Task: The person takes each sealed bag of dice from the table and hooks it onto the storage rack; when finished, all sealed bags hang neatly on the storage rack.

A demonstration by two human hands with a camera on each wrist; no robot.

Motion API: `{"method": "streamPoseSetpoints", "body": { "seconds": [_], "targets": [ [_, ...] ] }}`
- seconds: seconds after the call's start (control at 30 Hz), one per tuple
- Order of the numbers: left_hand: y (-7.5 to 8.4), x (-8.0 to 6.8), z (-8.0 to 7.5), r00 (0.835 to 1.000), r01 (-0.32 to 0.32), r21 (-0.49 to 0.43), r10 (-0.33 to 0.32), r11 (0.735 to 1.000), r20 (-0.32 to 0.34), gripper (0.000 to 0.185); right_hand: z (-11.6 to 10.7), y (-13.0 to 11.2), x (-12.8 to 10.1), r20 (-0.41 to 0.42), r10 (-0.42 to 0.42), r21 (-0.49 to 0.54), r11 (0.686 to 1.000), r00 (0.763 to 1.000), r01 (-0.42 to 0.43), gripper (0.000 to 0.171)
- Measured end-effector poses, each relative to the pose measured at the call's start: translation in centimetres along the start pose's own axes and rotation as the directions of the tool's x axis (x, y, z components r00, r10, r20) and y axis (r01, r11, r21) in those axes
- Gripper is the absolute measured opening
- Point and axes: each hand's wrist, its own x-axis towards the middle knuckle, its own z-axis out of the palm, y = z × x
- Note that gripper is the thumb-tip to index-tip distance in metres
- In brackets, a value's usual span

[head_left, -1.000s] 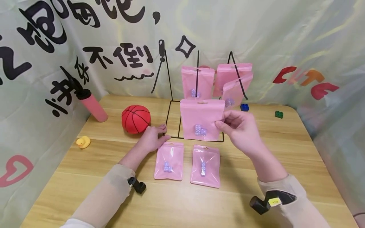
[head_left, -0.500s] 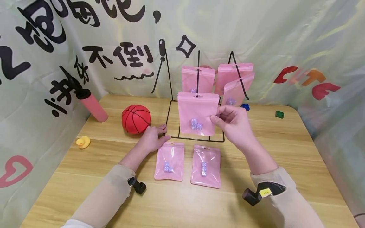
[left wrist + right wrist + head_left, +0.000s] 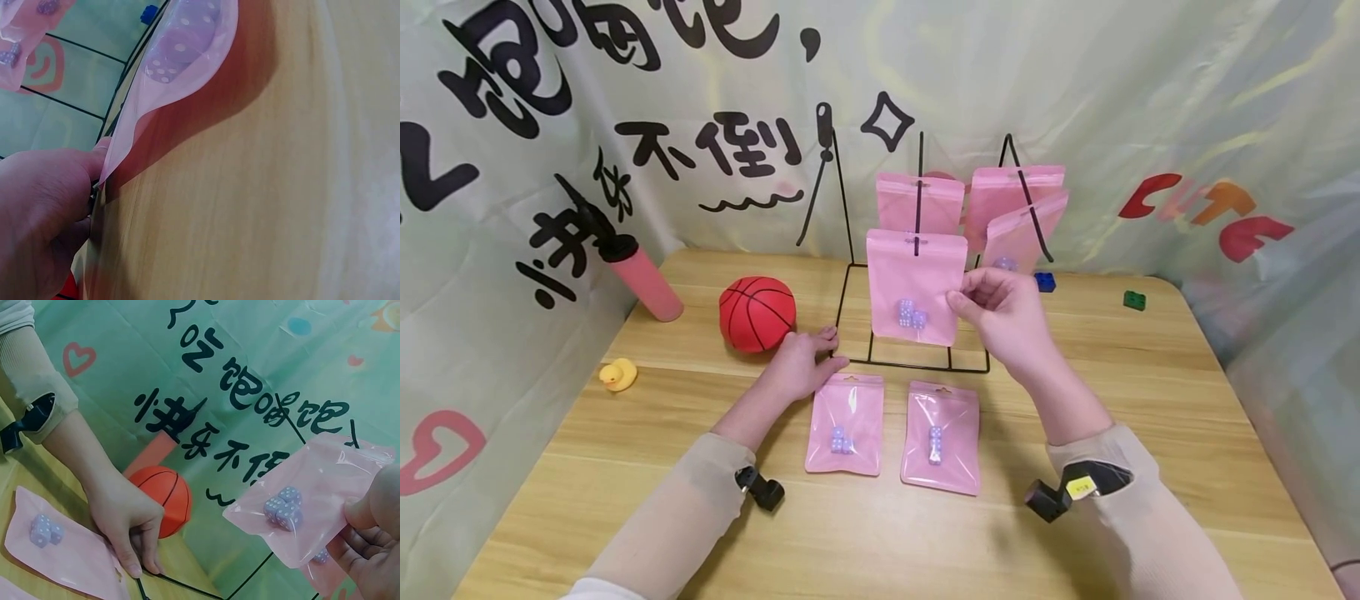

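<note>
My right hand (image 3: 1003,317) pinches the right edge of a pink zip bag (image 3: 917,275) that has several pale purple dice (image 3: 907,313) inside. The bag hangs upright before the middle prong of a black wire rack (image 3: 910,365). That prong's tip shows in front of the bag's top strip, at the hang hole. With thumb and fingers, my left hand (image 3: 805,362) holds the front left corner of the rack's base. Two more pink bags with dice lie flat in front of the rack, a left bag (image 3: 846,408) and a right bag (image 3: 942,417).
On the rack behind, a pink bag (image 3: 917,204) hangs on the middle prong and two hang on the right prong (image 3: 1033,212). A red ball (image 3: 757,314), yellow duck (image 3: 619,375) and pink pump (image 3: 651,283) stand left. Blue (image 3: 1044,282) and green bricks (image 3: 1134,301) lie back right.
My right hand has moved the bag up, back and slightly left, and the middle prong's tip now shows in front of its top. My left hand has stayed at the rack's corner.
</note>
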Motion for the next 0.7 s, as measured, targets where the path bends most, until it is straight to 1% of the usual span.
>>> {"method": "streamPoseSetpoints", "body": {
  "seconds": [0.23, 0.5, 0.7],
  "targets": [
    [0.0, 0.1, 0.0, 1.0, 0.015, -0.005, -0.015, 1.0, 0.008, 0.05, 0.3, 0.0, 0.9, -0.026, 0.005, -0.013, 1.0, 1.0, -0.006, 0.005],
    [0.1, 0.1, 0.0, 1.0, 0.008, -0.006, -0.008, 1.0, -0.006, 0.049, 0.8, 0.0, 1.4, -0.072, 0.009, 0.016, 1.0, 0.997, -0.008, 0.008],
    [0.1, 0.0, 0.0, 1.0, 0.007, -0.005, -0.007, 1.0, -0.01, 0.049, 1.1, 0.2, 1.6, -0.114, 0.018, 0.013, 1.0, 0.993, -0.016, 0.011]
  ]
}}
